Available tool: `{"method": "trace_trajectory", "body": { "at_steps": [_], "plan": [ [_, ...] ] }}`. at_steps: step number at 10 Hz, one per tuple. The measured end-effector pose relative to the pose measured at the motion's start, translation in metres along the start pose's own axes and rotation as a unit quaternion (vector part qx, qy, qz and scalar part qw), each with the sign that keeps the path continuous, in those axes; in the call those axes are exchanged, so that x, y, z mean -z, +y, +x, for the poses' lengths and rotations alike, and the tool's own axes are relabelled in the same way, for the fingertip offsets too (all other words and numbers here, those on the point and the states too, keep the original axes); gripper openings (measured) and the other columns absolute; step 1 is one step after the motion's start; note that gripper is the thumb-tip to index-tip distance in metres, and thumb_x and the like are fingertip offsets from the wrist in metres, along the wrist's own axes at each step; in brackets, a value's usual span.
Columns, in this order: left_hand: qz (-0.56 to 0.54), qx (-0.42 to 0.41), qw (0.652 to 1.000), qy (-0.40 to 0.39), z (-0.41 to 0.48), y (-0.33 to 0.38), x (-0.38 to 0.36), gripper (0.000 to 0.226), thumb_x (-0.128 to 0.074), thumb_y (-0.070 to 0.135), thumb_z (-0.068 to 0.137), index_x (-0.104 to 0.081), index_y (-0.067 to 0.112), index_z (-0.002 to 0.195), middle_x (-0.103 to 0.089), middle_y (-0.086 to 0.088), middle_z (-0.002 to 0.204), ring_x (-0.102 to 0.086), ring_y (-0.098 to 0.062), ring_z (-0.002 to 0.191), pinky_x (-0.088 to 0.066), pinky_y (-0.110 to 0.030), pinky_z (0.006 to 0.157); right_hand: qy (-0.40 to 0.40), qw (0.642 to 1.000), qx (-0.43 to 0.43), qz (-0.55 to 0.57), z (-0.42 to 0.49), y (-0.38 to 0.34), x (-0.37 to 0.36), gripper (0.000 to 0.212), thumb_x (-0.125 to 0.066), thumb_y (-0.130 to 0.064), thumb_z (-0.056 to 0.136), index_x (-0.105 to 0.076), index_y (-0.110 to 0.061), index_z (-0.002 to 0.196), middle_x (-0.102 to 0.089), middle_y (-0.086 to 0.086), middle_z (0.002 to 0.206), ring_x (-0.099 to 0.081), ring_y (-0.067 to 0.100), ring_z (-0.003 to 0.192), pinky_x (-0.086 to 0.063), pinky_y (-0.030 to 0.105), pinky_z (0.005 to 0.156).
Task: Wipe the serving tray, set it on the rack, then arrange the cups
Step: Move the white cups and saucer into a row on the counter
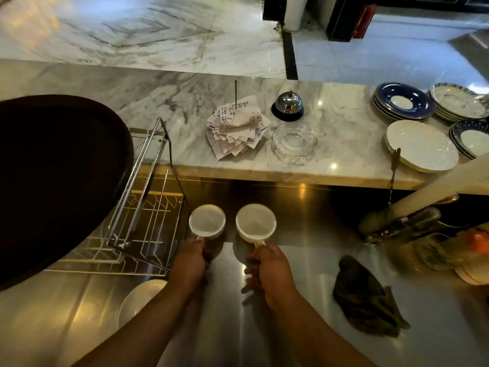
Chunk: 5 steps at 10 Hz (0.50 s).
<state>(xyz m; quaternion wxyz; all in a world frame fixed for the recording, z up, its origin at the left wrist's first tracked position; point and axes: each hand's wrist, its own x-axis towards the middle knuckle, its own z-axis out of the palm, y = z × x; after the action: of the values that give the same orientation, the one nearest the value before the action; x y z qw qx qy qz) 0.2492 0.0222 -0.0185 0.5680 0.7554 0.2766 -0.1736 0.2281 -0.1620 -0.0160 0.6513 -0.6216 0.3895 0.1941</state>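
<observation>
Two white cups stand upright side by side on the steel counter. My left hand [191, 258] grips the handle of the left cup [207, 221], which sits right beside the wire dish rack [148, 207]. My right hand [270, 266] holds the handle of the right cup [255, 221]. The large dark round serving tray [58, 181] leans on the rack at the left and hides much of it. A dark cloth [365, 295] lies crumpled on the counter to the right of my right hand.
A raised marble ledge [185, 102] behind holds a spike of receipts [238, 128], a service bell [288, 105], a glass dish [295, 140] and stacks of saucers and plates [420, 144]. A white plate [140, 300] lies below the rack. Bottles and utensils [412, 226] crowd the right.
</observation>
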Motion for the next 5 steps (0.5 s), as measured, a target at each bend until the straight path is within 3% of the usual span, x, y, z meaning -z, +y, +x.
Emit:
{"method": "trace_trajectory", "body": {
  "at_steps": [1, 2, 3, 4, 5],
  "plan": [
    [-0.004, -0.018, 1.000, 0.009, 0.012, 0.000, -0.001, 0.036, -0.041, 0.032, 0.104, -0.063, 0.005, 0.113, -0.067, -0.019, 0.103, -0.065, -0.048, 0.102, -0.054, -0.051, 0.080, -0.006, 1.000, 0.005, 0.004, 0.010, -0.004, -0.007, 0.026, -0.050, -0.036, 0.101, -0.070, -0.021, 0.093, -0.075, 0.012, 0.071, -0.073, 0.032, 0.062, -0.065, 0.053, 0.059],
    [-0.021, -0.022, 0.999, 0.015, 0.025, 0.002, -0.001, 0.042, -0.043, 0.030, 0.102, -0.059, -0.003, 0.122, -0.063, -0.025, 0.105, -0.059, -0.055, 0.114, -0.053, -0.059, 0.093, -0.012, 1.000, 0.010, 0.019, 0.024, -0.006, -0.017, 0.026, -0.052, -0.041, 0.102, -0.069, -0.022, 0.099, -0.076, 0.015, 0.079, -0.073, 0.034, 0.065, -0.064, 0.057, 0.061],
    [-0.020, -0.025, 0.999, 0.014, 0.033, 0.001, -0.001, 0.044, -0.042, 0.030, 0.102, -0.059, -0.006, 0.121, -0.062, -0.035, 0.119, -0.058, -0.055, 0.117, -0.049, -0.065, 0.100, -0.013, 1.000, 0.006, 0.024, 0.029, -0.006, -0.024, 0.027, -0.052, -0.042, 0.102, -0.068, -0.020, 0.104, -0.075, 0.018, 0.089, -0.072, 0.034, 0.064, -0.063, 0.056, 0.061],
    [-0.036, -0.028, 0.999, 0.018, 0.042, 0.000, 0.000, 0.042, -0.042, 0.028, 0.102, -0.061, -0.007, 0.116, -0.063, -0.032, 0.115, -0.058, -0.053, 0.115, -0.049, -0.065, 0.101, -0.017, 1.000, 0.010, 0.023, 0.035, -0.005, -0.034, 0.028, -0.050, -0.039, 0.104, -0.066, -0.017, 0.114, -0.073, 0.020, 0.103, -0.071, 0.036, 0.069, -0.062, 0.058, 0.067],
    [-0.037, -0.036, 0.998, 0.020, 0.045, 0.000, -0.002, 0.035, -0.043, 0.026, 0.101, -0.063, -0.001, 0.112, -0.066, -0.027, 0.111, -0.060, -0.052, 0.114, -0.050, -0.064, 0.101, -0.015, 1.000, 0.013, 0.010, 0.037, -0.003, -0.043, 0.027, -0.048, -0.040, 0.105, -0.065, -0.020, 0.112, -0.073, 0.021, 0.100, -0.071, 0.042, 0.071, -0.060, 0.064, 0.070]
  ]
}}
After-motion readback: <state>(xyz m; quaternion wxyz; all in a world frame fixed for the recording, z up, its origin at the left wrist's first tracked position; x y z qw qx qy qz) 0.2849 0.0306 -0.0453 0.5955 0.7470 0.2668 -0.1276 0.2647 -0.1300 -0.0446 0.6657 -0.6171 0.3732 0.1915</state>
